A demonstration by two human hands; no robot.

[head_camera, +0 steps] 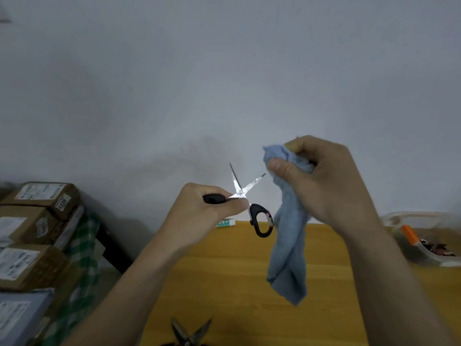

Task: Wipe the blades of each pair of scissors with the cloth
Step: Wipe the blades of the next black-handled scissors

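My left hand grips one black handle of a pair of scissors held up above the yellow table. Its silver blades are spread apart and point up, and the other handle loop hangs down to the right. My right hand holds a light blue cloth bunched between thumb and fingers, just right of the right blade's tip; the rest of the cloth hangs down. A second pair of scissors, blades apart, lies on the table at the bottom edge, its handles cut off.
Stacked cardboard parcels sit on a green checked cloth at the left. A small white and green eraser lies at the table's far edge. A clear plastic box with an orange item stands at the right. A grey wall rises behind.
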